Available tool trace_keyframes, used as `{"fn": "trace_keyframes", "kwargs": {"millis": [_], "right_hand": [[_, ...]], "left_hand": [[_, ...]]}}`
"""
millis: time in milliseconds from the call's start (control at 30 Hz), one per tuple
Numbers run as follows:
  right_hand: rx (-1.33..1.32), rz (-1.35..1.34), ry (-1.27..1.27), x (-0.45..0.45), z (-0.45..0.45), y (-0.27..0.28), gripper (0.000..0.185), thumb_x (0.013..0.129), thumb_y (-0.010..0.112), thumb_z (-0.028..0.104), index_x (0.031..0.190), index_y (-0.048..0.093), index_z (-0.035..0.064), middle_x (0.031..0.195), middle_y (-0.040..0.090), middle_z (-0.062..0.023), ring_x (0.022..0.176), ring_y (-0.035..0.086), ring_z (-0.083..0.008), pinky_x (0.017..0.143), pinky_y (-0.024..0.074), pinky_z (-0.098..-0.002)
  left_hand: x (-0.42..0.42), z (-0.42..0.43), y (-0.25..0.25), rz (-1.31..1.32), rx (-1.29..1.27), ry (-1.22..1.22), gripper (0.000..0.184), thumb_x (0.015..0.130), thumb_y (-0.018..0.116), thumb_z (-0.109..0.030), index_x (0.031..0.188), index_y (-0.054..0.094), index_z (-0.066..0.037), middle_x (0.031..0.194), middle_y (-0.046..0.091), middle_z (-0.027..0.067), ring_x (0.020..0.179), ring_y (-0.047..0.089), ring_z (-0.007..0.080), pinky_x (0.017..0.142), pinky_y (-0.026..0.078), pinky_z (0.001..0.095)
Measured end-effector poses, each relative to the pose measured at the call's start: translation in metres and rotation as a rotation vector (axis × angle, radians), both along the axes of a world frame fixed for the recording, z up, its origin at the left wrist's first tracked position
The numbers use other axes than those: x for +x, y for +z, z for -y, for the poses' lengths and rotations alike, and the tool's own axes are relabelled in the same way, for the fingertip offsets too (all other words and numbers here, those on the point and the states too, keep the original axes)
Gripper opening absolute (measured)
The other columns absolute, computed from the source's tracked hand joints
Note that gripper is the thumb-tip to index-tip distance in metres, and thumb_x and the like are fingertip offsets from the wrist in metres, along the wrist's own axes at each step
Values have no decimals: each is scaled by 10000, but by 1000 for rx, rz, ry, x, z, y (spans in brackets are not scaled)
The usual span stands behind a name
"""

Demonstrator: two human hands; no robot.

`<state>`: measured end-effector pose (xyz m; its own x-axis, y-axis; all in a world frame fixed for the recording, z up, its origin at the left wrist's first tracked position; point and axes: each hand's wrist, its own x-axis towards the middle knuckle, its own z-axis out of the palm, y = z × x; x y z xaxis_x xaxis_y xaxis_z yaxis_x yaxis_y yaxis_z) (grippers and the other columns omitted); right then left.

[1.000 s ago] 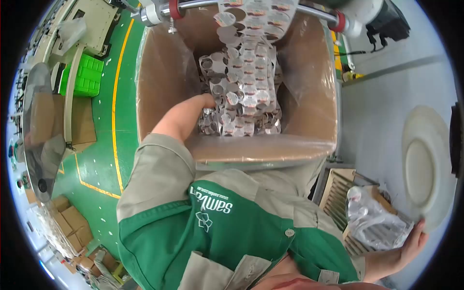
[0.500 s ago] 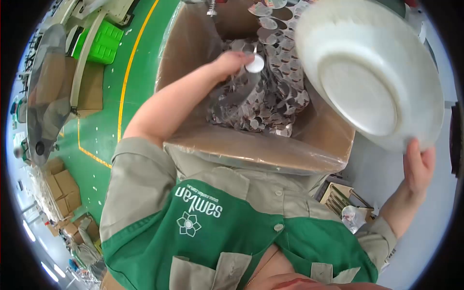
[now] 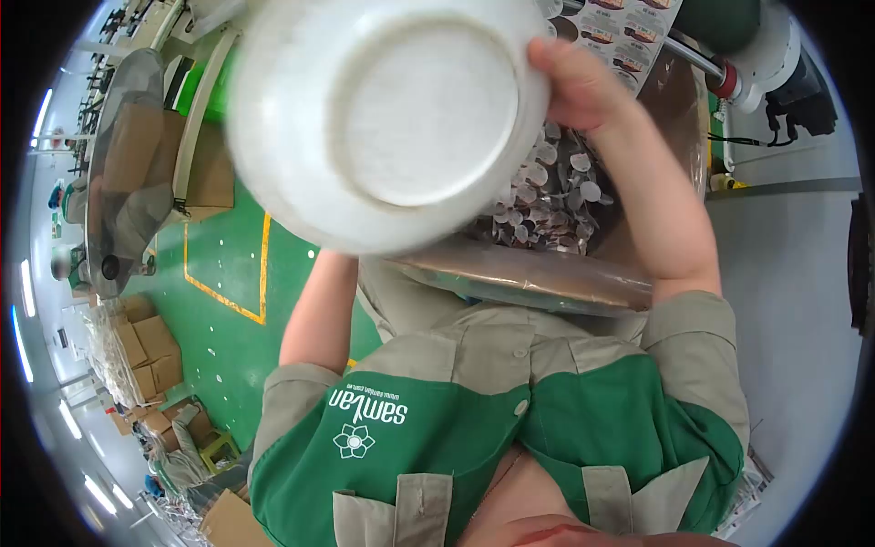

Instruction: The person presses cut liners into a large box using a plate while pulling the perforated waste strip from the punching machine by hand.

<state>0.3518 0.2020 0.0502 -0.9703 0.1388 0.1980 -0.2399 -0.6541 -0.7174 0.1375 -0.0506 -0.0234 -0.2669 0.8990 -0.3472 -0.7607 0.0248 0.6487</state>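
Note:
A large white basin (image 3: 424, 118), slightly blurred, is tilted over the left part of the view with its round base facing me. My right hand (image 3: 579, 84) grips its right edge, thumb on the near face. My left forearm goes up behind the basin, which hides my left hand. Partly covered by the basin is a plastic-lined cardboard box (image 3: 547, 273). Inside the box lie many loose round discs (image 3: 538, 205). A printed label sheet (image 3: 629, 32) hangs over the box at the top.
A metal roller bar (image 3: 688, 53) with a red collar crosses above the box. At the left are a machine frame with a smoky transparent cover (image 3: 132, 173) and a green crate (image 3: 216, 96). Cardboard boxes (image 3: 150, 351) stand farther back on the green floor.
The basin has moved from the right side across to the left, over the box, with my right hand. My left hand was pinching a white disc above the box; now the basin covers it.

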Motion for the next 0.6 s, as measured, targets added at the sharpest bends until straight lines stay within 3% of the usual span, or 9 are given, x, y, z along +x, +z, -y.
{"fn": "trace_keyframes", "kwargs": {"millis": [67,100,233,300,333,367,467,533,600], "right_hand": [[-235,355,17,-4,-16,-122,442,859,582,295,1202,475,38,1173,549,-103,1026,558,-191,906,450,-368],[-149,558,-65,8,-18,-174,457,874,563,294,1237,452,39,1114,581,-87,990,567,-185,912,438,-366],[1183,1344,-717,110,-38,-364,500,754,627,439,1049,611,35,1007,625,-177,914,612,-290,780,471,-355],[1589,1085,-308,105,-41,-345,453,758,616,444,996,637,58,1004,631,-158,920,605,-294,783,469,-373],[1421,1275,54,73,-30,-250,442,755,624,429,1001,635,62,959,641,-159,884,612,-304,754,475,-390],[1614,1159,-150,66,-34,-262,408,711,655,385,930,651,41,854,644,-179,780,622,-313,712,476,-396],[1633,1031,-115,23,-16,-108,362,725,660,335,890,654,14,818,639,-186,753,612,-318,695,467,-392],[1428,892,-391,19,-6,-50,364,730,659,333,863,649,-6,796,635,-190,734,617,-313,696,477,-381],[924,612,-461,24,1,-21,318,725,712,260,894,654,-2,804,661,-99,748,622,-156,702,478,-291]], "left_hand": [[-10,13,-24,-1364,-263,-238,327,829,606,-217,1069,595,4,1032,617,123,996,560,194,780,476,322],[-10,10,2,-1140,-768,-687,206,787,654,-207,870,658,-18,761,652,79,728,600,174,622,470,327],[2,13,-8,-1316,-707,-726,165,809,647,-159,738,602,-17,567,553,14,518,491,76,482,384,256],[8,7,-12,-1260,-721,-779,178,799,650,-167,743,601,-5,566,567,36,515,511,110,490,395,293],[10,6,-13,-1259,-721,-796,178,799,650,-167,743,601,-5,566,567,36,515,511,110,490,395,293],[12,4,-14,-1375,-674,-838,177,793,650,-160,736,599,-1,564,567,55,511,514,130,495,400,301],[20,-3,-7,-1529,-645,-922,174,772,652,-145,708,600,8,571,565,109,508,514,177,517,414,320],[22,-1,-6,-1482,-645,-918,169,768,652,-144,707,609,8,573,570,114,515,510,186,527,419,318],[30,0,9,-1555,-635,-935,151,757,659,-133,732,626,12,609,587,115,536,532,201,543,431,316]]}}
